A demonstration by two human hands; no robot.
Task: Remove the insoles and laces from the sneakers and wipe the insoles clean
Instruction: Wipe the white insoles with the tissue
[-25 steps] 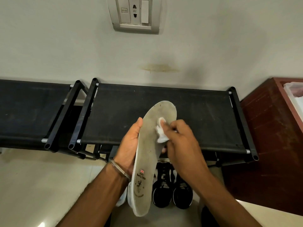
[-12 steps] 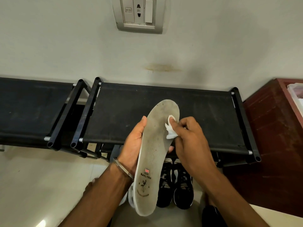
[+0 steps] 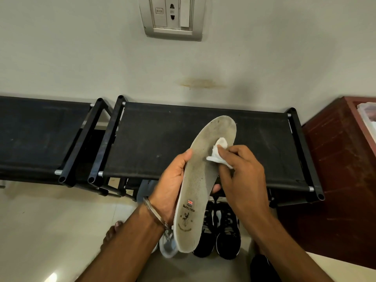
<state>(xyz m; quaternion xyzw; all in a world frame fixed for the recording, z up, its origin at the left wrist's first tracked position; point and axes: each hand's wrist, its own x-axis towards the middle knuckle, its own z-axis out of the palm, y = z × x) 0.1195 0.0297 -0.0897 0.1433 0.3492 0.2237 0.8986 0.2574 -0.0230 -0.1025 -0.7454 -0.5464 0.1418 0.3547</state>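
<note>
In the head view, the left hand point(image 3: 171, 186) is gripping one worn insole point(image 3: 200, 180) from beneath while the right hand point(image 3: 242, 176) is pinching one white wipe point(image 3: 218, 152) against its forefoot, above two black sneakers point(image 3: 217, 233) and one white sneaker point(image 3: 167, 243) below two black racks point(image 3: 154, 139).

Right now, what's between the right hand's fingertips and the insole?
A small crumpled white wipe, pinched by the right hand and pressed on the worn grey foam insole, as the head view shows.

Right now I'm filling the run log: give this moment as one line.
step: wiping insole | left hand: grips insole | right hand: pinches white wipe on forefoot | black sneakers: on floor
</note>
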